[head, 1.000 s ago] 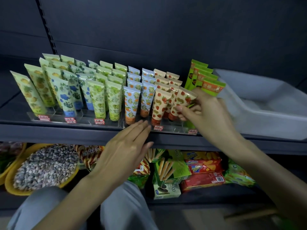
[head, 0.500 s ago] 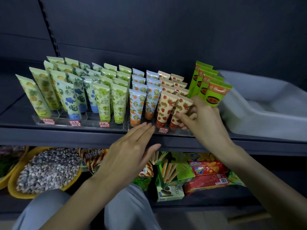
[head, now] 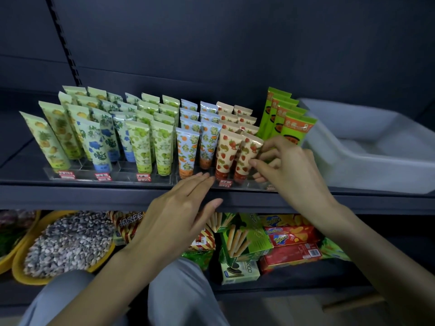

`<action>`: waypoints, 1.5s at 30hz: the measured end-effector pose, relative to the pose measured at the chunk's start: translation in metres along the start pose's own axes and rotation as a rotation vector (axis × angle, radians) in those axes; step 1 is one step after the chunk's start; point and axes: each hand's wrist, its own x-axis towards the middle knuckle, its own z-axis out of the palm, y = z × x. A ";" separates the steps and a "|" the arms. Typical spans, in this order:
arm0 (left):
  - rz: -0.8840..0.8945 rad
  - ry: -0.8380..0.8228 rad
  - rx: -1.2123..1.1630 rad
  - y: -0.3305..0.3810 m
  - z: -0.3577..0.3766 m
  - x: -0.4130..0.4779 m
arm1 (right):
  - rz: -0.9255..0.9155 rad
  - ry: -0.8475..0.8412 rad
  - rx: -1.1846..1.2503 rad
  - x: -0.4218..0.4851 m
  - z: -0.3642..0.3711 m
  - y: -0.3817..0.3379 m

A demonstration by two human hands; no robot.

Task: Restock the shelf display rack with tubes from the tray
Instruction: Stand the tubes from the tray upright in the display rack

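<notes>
A clear display rack (head: 122,171) on the dark shelf holds rows of patterned tubes standing cap down. At its right end stands a cream strawberry tube (head: 247,158) in the front row; my right hand (head: 289,168) pinches its right edge with thumb and curled fingers. My left hand (head: 179,212) lies flat with straight fingers, its fingertips touching the rack's front edge below the orange-flower tube (head: 187,152). A pale grey tray (head: 367,158) sits on the shelf to the right; no tubes show inside it.
Several green and orange boxes (head: 292,128) stand between the rack and the tray. On the lower shelf are a yellow bowl of seeds (head: 66,243), biscuit-stick boxes (head: 244,241) and red snack packs (head: 292,245). My grey-trousered knees (head: 183,292) are at the bottom.
My right hand has set the strawberry tube more upright in the front row and shifted slightly along it. My left hand has stayed at the rack's front edge.
</notes>
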 end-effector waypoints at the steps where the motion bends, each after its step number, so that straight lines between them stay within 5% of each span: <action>1: 0.020 0.025 0.003 0.004 -0.006 0.000 | 0.007 0.005 0.011 -0.003 -0.005 -0.001; 7: 0.174 0.182 -0.073 0.058 -0.039 0.027 | -0.049 0.085 0.097 -0.020 -0.073 -0.005; 15: 0.270 0.131 -0.152 0.162 -0.008 0.098 | 0.079 0.104 0.053 0.015 -0.182 0.096; 22: -0.074 -0.008 -0.242 0.199 0.050 0.177 | 0.200 -0.060 -0.231 0.032 -0.194 0.188; 34: -0.685 -0.032 -0.918 0.194 0.103 0.210 | 0.204 -0.092 -0.444 0.028 -0.193 0.205; 45: -0.686 0.065 -1.413 0.209 0.112 0.190 | 0.186 -0.185 -0.341 0.021 -0.199 0.211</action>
